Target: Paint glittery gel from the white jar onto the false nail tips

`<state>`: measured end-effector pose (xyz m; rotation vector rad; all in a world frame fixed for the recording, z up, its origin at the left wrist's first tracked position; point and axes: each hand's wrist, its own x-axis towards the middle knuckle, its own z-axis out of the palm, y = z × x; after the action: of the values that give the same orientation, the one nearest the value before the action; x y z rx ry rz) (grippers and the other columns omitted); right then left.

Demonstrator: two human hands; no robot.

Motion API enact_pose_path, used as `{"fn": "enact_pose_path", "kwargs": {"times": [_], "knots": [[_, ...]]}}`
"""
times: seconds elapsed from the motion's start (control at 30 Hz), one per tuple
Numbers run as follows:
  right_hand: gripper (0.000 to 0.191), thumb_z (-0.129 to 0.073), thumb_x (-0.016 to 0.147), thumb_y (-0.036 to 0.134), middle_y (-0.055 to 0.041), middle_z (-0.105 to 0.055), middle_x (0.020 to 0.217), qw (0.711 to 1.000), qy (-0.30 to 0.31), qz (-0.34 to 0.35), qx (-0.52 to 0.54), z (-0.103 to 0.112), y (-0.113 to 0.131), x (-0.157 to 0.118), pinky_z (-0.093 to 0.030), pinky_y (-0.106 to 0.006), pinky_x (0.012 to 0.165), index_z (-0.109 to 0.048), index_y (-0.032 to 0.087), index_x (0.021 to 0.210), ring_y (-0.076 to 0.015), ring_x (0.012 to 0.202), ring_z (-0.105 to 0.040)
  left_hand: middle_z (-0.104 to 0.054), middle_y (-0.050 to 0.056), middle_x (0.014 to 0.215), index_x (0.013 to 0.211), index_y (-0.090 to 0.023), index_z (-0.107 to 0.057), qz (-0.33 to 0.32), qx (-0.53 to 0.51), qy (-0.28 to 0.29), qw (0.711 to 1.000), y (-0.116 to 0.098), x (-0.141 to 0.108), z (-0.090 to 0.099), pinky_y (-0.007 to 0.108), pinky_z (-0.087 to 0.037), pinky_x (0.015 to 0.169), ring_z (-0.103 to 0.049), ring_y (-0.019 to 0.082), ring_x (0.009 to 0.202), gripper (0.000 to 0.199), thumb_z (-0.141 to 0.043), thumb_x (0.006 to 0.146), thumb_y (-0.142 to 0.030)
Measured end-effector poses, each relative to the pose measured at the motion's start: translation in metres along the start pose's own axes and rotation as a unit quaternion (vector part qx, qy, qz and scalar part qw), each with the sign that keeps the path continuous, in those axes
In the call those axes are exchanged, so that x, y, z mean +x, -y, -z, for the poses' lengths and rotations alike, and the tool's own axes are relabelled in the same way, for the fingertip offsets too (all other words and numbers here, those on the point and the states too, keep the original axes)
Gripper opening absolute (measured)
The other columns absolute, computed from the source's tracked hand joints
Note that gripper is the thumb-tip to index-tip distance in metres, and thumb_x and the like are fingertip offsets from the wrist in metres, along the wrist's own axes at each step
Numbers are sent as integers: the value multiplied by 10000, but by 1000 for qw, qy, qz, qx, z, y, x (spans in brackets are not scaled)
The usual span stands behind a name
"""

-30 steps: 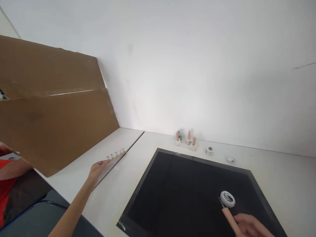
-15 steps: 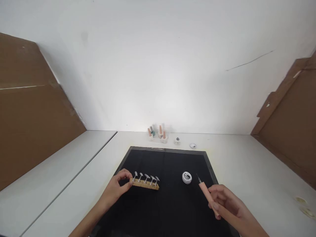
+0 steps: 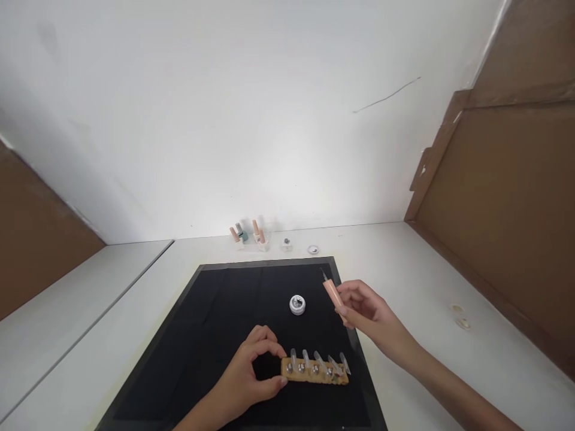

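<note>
The thumb and fingers (image 3: 269, 347) of the left hand (image 3: 247, 374) clamp the left end of a tan rectangular bar (image 3: 309, 377), which carries a row of five clear, elongated nail-shaped tips (image 3: 306, 358) on round silver stands (image 3: 315, 370). The right hand's (image 3: 377, 316) fingers close around a peach cylindrical brush-like tool (image 3: 333, 293), its thin dark tip pointing up and left. The bar is over the near right part of a black rectangular mat (image 3: 179, 353) with a grey border; whether it touches is unclear. A round white jar (image 3: 297, 305) with dark and silvery contents stands on the mat, left of the tool. Beyond, on the white counter (image 3: 404, 257), are peach-capped bottles (image 3: 263, 244), a teal bottle (image 3: 244, 236) and a small white disc (image 3: 313, 249).
</note>
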<state>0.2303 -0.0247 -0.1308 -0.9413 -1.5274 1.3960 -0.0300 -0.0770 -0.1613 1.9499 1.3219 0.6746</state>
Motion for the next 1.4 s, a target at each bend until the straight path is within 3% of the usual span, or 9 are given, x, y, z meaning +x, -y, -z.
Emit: {"fn": "enact_pose_path", "kwargs": {"times": [0.3, 0.5, 0.63, 0.7, 0.77, 0.9, 1.07, 1.27, 1.4], "knots": [[215, -602, 777, 387, 18, -486, 752, 997, -74, -10, -12, 8, 4, 22, -413, -244, 537, -541, 216, 892, -138, 666, -490, -537, 31, 906, 835, -216, -655, 22, 66, 95, 993, -2, 18, -14, 331, -427, 840, -508, 205, 902, 151, -663, 684, -209], [183, -581, 790, 354, -1, -514, 788, 996, -88, 1, -22, 0, 1, 34, -427, -253, 556, -607, 215, 905, -155, 715, -508, -548, 21, 970, 931, -258, -666, 0, 40, 129, 991, 6, 23, 2, 314, -441, 845, -541, 191, 921, 281, -632, 680, -138], [253, -574, 792, 416, -14, -541, 820, 995, -97, 2, -10, -7, -8, 42, -429, -254, 551, -619, 204, 924, -148, 698, -508, -566, 38, 901, 917, -215, -670, 11, 52, 19, 998, 13, 43, 15, 294, -458, 753, -570, 181, 844, 185, -542, 783, -214], [278, -578, 786, 431, -15, -544, 807, 995, -102, -6, -1, -10, -16, 43, -429, -254, 546, -623, 195, 925, -144, 682, -505, -574, 47, 890, 951, -202, -673, 25, 98, -44, 994, 16, 55, 15, 307, -468, 712, -572, 197, 825, 217, -558, 779, -269], [288, -589, 776, 437, -9, -536, 759, 994, -106, -19, 7, -10, -26, 42, -433, -258, 546, -629, 186, 910, -140, 659, -502, -571, 61, 904, 1018, -188, -662, 31, 115, -73, 990, 18, 65, 10, 359, -464, 765, -553, 233, 878, 301, -598, 752, -314], [310, -605, 761, 449, 6, -512, 681, 992, -113, -44, 18, -6, -42, 35, -441, -263, 531, -639, 169, 890, -134, 610, -497, -567, 86, 945, 1067, -173, -654, 30, 140, -106, 984, 20, 81, -6, 454, -424, 847, -506, 287, 934, 443, -680, 673, -373], [332, -595, 772, 477, 20, -495, 621, 992, -118, -46, 3, -4, -46, 30, -444, -276, 537, -637, 172, 897, -130, 562, -481, -593, 76, 960, 949, -205, -671, 15, 135, -127, 983, 18, 87, -21, 453, -414, 879, -513, 288, 973, 284, -674, 693, -328], [288, -568, 804, 465, 18, -497, 638, 992, -119, -16, -35, -6, -40, 29, -447, -280, 553, -633, 202, 901, -132, 565, -481, -634, 77, 1057, 1024, -224, -602, 13, 107, -147, 983, 25, 66, -19, 429, -428, 902, -544, 276, 1034, 272, -616, 765, -306], [251, -552, 821, 438, -21, -556, 767, 991, -112, 13, -66, -9, -38, 27, -464, -289, 575, -629, 213, 897, -146, 619, -512, -636, 78, 1100, 1076, -231, -575, 37, 91, -157, 983, 30, 52, -17, 418, -439, 904, -558, 271, 1057, 306, -586, 791, -339]]}}
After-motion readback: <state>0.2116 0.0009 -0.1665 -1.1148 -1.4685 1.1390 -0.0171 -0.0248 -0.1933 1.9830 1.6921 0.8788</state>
